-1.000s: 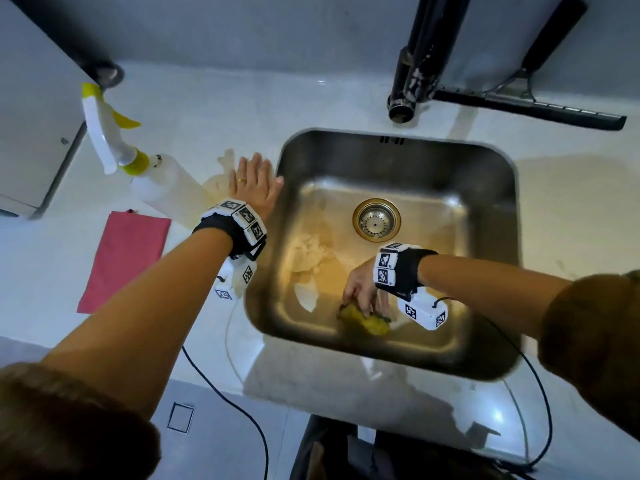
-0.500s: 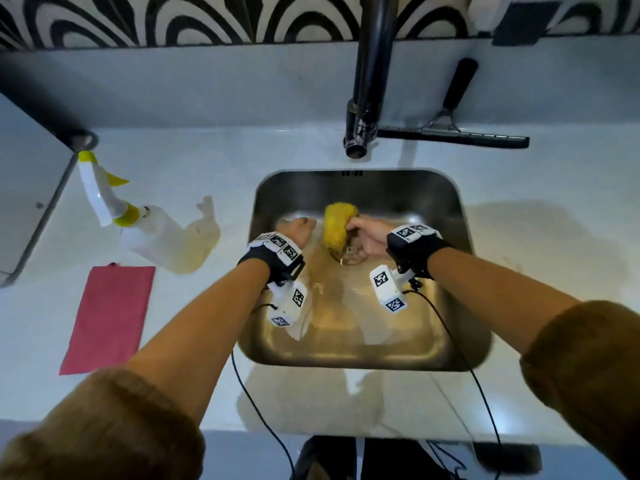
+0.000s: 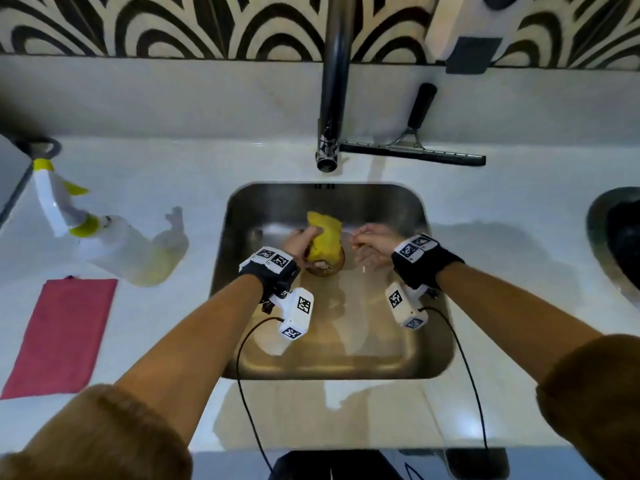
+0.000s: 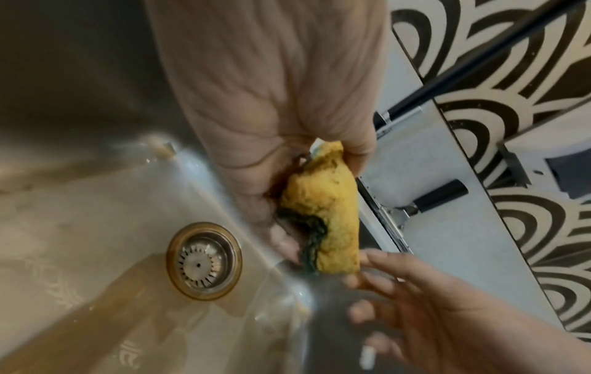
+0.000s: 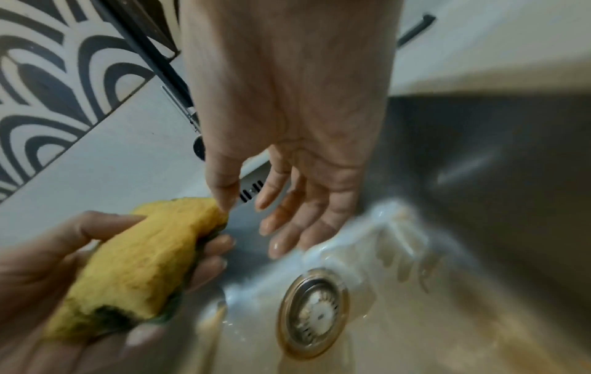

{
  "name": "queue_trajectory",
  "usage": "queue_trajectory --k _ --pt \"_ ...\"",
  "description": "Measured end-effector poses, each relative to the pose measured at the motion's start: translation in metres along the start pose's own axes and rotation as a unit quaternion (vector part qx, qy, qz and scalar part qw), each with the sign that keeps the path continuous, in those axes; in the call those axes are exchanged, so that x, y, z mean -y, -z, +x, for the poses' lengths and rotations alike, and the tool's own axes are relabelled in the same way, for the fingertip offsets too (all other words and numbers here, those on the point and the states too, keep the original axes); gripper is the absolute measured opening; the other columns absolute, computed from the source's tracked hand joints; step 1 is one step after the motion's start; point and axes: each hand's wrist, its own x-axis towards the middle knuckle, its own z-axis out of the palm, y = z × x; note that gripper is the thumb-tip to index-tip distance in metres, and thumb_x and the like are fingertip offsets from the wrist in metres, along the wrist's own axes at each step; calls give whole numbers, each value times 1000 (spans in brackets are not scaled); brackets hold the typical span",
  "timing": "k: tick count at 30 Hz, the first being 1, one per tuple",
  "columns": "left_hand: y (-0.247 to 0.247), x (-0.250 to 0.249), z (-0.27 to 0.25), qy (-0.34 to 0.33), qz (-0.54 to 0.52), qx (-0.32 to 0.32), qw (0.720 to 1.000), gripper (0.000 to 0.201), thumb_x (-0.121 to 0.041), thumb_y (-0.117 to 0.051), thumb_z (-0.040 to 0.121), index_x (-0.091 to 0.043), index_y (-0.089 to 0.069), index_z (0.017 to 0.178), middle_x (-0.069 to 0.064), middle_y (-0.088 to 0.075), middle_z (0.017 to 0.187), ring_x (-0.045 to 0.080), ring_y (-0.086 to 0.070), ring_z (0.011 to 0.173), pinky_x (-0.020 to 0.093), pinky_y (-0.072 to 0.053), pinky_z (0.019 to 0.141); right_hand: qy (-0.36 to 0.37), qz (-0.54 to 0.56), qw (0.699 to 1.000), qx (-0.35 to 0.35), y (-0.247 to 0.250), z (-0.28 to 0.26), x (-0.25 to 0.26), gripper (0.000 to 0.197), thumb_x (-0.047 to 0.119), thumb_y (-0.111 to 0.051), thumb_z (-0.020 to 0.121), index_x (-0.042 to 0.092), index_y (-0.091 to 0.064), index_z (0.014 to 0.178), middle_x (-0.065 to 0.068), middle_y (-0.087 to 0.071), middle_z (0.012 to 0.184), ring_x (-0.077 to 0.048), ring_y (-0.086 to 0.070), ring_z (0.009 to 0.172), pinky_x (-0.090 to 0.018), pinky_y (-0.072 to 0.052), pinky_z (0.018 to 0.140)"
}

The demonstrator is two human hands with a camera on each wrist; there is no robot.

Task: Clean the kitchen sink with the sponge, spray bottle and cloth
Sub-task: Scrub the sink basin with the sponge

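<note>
Toward the left edge of the white surface (image 3: 180, 161) I note the red cloth (image 3: 59, 336) lying flat near the front edge. Just behind it the spray bottle (image 3: 114, 247) lies on its side, its white and yellow trigger head pointing toward the left edge, well apart from both hands.

The steel sink (image 3: 433, 327) is set in the middle of the surface. My left hand (image 3: 300, 242) is inside it, above the drain (image 4: 204, 260). Its fingers (image 5: 204, 258) are curled round the yellow sponge (image 3: 323, 237), with the thumb over the yellow face and the fingertips pressed on the dark green scouring side. The sponge is squeezed and bent in that grip, and its far end stands out past the fingers toward the back wall of the sink. It is held clear of the sink floor.

My right hand (image 3: 375, 244) is just beside the sponge, to its right. Its fingers (image 5: 288, 212) are spread apart, nearly straight, and hold nothing. The thumb tip sits at the sponge's far corner; I cannot tell whether it touches. The fingers look wet.

Behind the sink, the black faucet (image 3: 334, 81) rises at the back edge. A black-handled squeegee (image 3: 412, 154) lies along the surface to the right of it.
</note>
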Motion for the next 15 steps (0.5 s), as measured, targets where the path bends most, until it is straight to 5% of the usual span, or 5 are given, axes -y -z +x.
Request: queue_trajectory --k 2,7,10,13,15 --pt "-14 -1 2 -5 32 -15 999 44 -25 -58 90 -5 -47 127 20 -54 120 30 -55 97 46 -52 74 63 -102 989 -82 31 0 -2 15 9 -60 88 14 -54 75 -7 -55 69 -3 -51 37 -18 -42 37" --pt "-55 9 14 10 24 -18 1000 26 -32 -59 84 -10 -50 92 16 -65 88 25 -66 76 44 -54 78 177 -350 869 -302 119 -10 -15 35 27 -58 73 -1 -67 91 -22 -62 101 -37 -57 97 -41 -44 85" --pt "-79 15 31 9 -24 -21 999 28 -33 -51 90 -10 -50 106 14 -60 89 26 -59 72 38 -50 71 75 -417 852 -306 147 -14 -40 55 31 -67 80 5 -52 127 -19 -42 137 -36 -39 127 -42 -32 103" --pt "-99 16 47 29 7 23 999 33 -43 -35 95 -19 -49 78 3 -51 77 20 -51 64 30 -47 63 52 -439 855 -272 155 -13 -61 73 45 -48 90 9 -22 148 -11 -13 157 -30 -13 145 -45 -11 116" --pt "-110 16 56 58 5 34 998 52 -50 -29 96 -7 -56 89 10 -54 66 24 -53 54 25 -49 47 1 -453 862 -227 154 -11 -74 72 44 -38 97 16 -1 151 -1 9 159 -24 7 147 -43 2 118"
